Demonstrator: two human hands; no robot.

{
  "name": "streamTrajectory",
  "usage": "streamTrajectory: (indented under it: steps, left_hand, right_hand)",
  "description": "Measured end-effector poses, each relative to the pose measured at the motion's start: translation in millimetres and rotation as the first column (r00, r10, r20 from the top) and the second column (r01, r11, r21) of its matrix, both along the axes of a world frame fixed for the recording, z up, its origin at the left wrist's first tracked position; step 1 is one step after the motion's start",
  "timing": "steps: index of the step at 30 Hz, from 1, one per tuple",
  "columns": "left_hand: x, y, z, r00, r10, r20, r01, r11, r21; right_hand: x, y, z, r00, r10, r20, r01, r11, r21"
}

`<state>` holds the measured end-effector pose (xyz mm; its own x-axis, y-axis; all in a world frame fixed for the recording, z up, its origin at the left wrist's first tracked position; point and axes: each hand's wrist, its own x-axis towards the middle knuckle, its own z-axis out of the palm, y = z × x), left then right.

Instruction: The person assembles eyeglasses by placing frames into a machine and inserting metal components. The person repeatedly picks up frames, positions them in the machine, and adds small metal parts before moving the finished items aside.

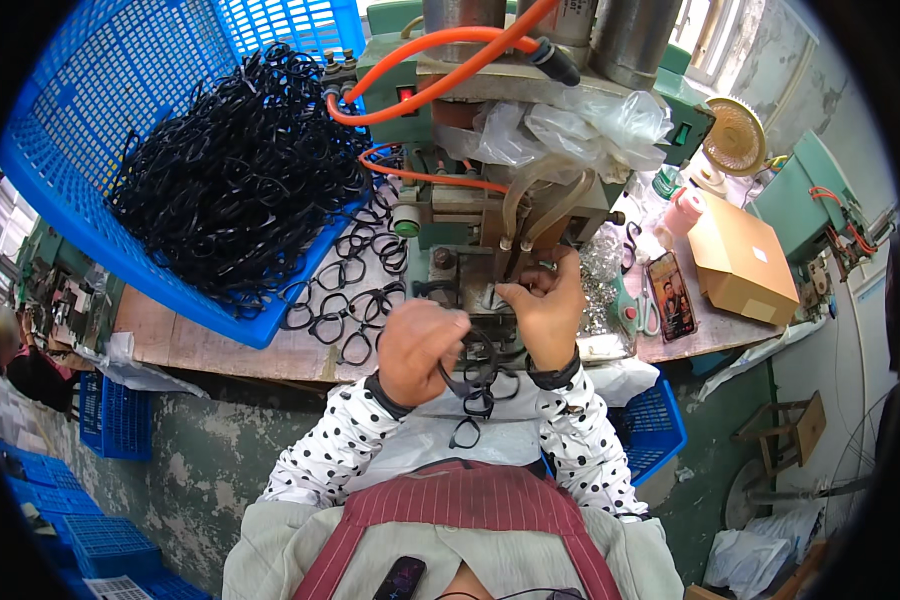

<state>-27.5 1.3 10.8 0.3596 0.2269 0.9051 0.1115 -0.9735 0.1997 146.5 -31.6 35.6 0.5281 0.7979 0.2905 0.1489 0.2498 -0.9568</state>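
My left hand [417, 350], slightly blurred, is closed on a black eyeglass frame [482, 350] in front of the green machine. More black frames [467, 432] lie or hang just below it, near my lap. My right hand [548, 305] is pinched, thumb and fingers close together, right at the machine's metal fixture [475, 283]. Whatever those fingers hold is too small or hidden to make out. Two pale tubes [560, 205] come down to the fixture beside my right fingers. Small shiny metal parts [599, 285] are heaped just right of that hand.
A large blue basket [100, 235] full of black frames [235, 170] stands at the left, with loose frames [345, 300] beside it. Orange hoses [440, 40] cross above. At the right are scissors [649, 308], a phone [670, 295], a cardboard box [740, 260] and a small fan [734, 135].
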Motion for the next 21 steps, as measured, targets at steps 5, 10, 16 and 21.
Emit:
streamTrajectory:
  steps: [5,10,16,21]
  left_hand:
    - [19.7,-9.5,1.2,0.962,-0.248,-0.117,0.252,0.967,0.024]
    - [31.4,-6.2,-1.9,0.929,-0.296,-0.221,0.302,0.953,-0.01]
    - [32.1,-5.1,-8.2,0.931,-0.271,-0.244,0.282,0.959,0.009]
    - [32.4,-7.4,-12.1,0.936,-0.261,-0.236,0.268,0.964,-0.003]
  right_hand:
    - [8.0,-6.0,-12.5,0.996,0.024,-0.091,-0.023,1.0,0.009]
    - [105.2,-1.3,-73.7,0.48,-0.466,0.744,0.593,0.797,0.116]
    - [137.1,-29.9,-105.9,0.448,-0.185,0.875,0.472,0.88,-0.056]
    - [135.1,-29.0,-119.8,0.467,-0.259,0.845,0.497,0.868,-0.008]
